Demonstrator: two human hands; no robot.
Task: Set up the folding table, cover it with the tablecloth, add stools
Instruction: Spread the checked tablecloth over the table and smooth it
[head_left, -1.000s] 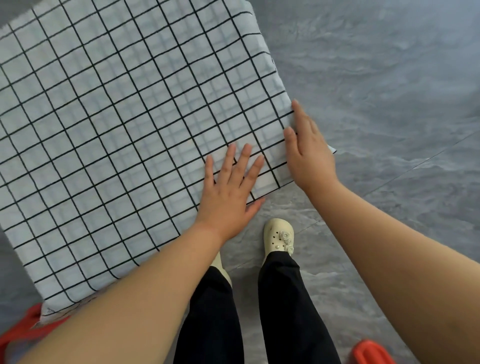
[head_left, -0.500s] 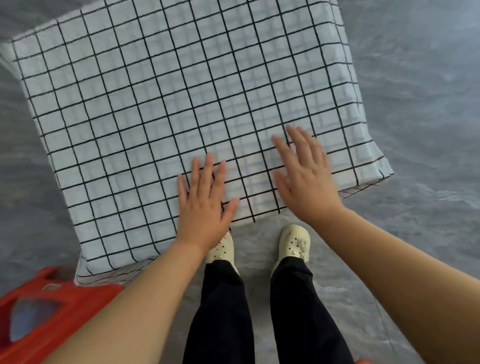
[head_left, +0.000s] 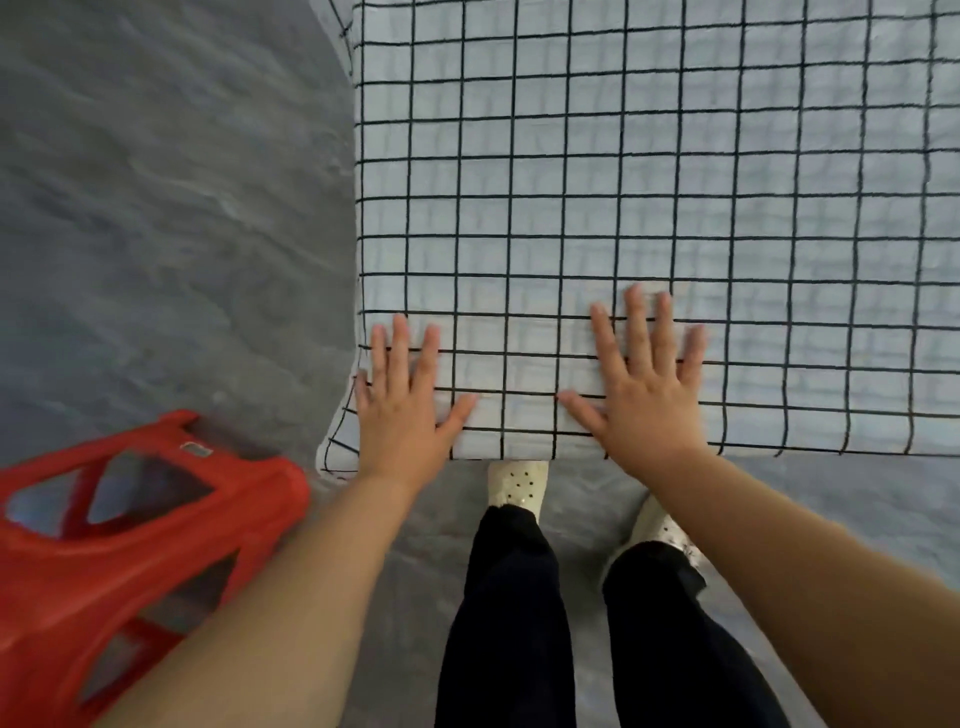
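I see a white tablecloth (head_left: 649, 182) with a black grid spread flat over the table, its near-left corner hanging down past the edge. A red plastic stool (head_left: 119, 545) sits on the floor just left of that corner, blurred.

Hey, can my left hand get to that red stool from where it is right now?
Probably yes. The left hand lies flat on the tablecloth corner, and the red stool stands just left, nothing between them.

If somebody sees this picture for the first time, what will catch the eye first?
First the white tablecloth with its black grid, filling the upper right. Next the left hand and right hand, pressed flat with fingers spread near its closest edge. Then the red stool, on the grey floor at lower left.
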